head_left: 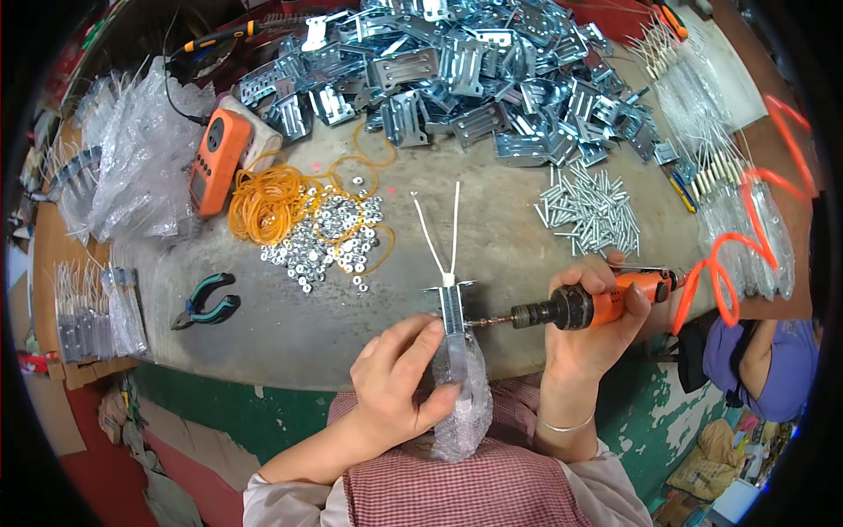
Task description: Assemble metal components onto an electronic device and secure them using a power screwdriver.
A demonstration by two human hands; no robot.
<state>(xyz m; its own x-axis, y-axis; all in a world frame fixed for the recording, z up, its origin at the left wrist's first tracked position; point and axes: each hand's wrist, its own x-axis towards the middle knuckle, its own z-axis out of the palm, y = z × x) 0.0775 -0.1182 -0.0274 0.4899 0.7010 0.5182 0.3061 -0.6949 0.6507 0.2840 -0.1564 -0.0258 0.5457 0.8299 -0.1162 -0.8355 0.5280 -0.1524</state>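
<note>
My left hand [391, 378] grips a flat metal strip part wrapped at its lower end in bubble wrap [463, 430]. Around the part's upper end sits a metal bracket [450, 310], from which two white wires [428, 235] stick out away from me. The fingers and thumb press on the part's left side and front. In my right hand [575, 351] is an orange and black power screwdriver [608, 307], held level and pointing left. Its bit [492, 321] reaches the bracket's right side; the tip's exact contact cannot be made out.
Shiny brackets [404, 68] are heaped at the back. Screws [590, 211] lie to the right, nuts [316, 250] and yellow rubber bands [263, 206] to the left. Pliers [208, 300] and an orange meter [219, 162] are farther left. An orange coiled hose [722, 241] hangs at right.
</note>
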